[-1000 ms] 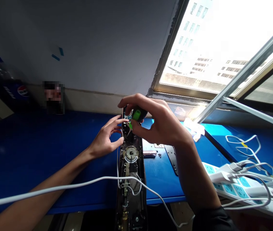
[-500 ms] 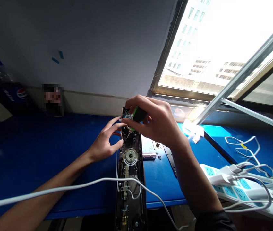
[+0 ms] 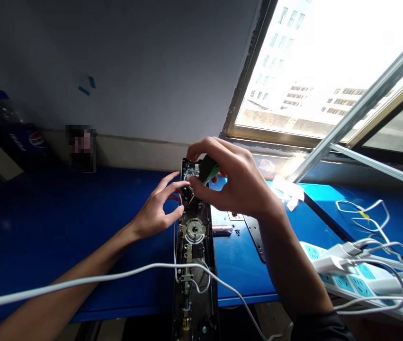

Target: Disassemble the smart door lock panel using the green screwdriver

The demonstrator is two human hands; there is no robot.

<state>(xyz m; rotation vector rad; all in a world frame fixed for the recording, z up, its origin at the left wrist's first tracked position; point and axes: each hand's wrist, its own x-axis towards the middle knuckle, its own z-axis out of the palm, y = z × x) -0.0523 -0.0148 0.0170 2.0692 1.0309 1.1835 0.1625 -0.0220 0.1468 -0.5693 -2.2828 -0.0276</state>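
Since a moment ago my right hand has drawn slightly off the board, and the green-handled screwdriver has rolled in my fingers, its handle now leaning up and to the right. My thumb and fingers are closed around that handle. My left hand stays half open, its fingertips against the edge of the door lock body. The lock lies lengthwise on the blue table, its long axis running away from me toward the wall. It looks stiff and weighty, best steadied by its metal frame; the exposed circuit board at the far end looks fragile.
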